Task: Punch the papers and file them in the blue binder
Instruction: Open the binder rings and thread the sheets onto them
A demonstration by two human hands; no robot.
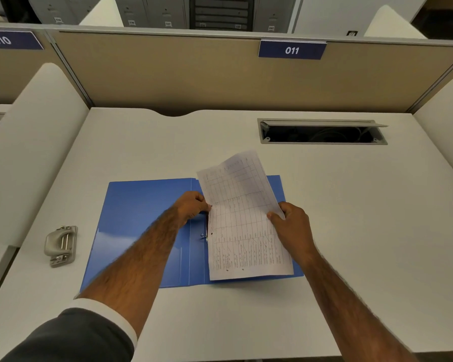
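The blue binder (141,226) lies open and flat on the white desk, its metal rings (204,235) near the middle fold. Printed papers (242,218) with a table grid are held over the binder's right half, their upper part curling up and away. Two punched holes show along the papers' left edge, close to the rings. My left hand (191,207) pinches the papers' left edge. The right edge is gripped by my right hand (293,226). A grey hole punch (61,245) sits on the desk to the left of the binder.
The white desk (351,192) has an open cable tray slot (322,131) at the back right. A tan partition with a sign "011" (292,50) stands behind. White side dividers (34,142) flank the desk on both sides.
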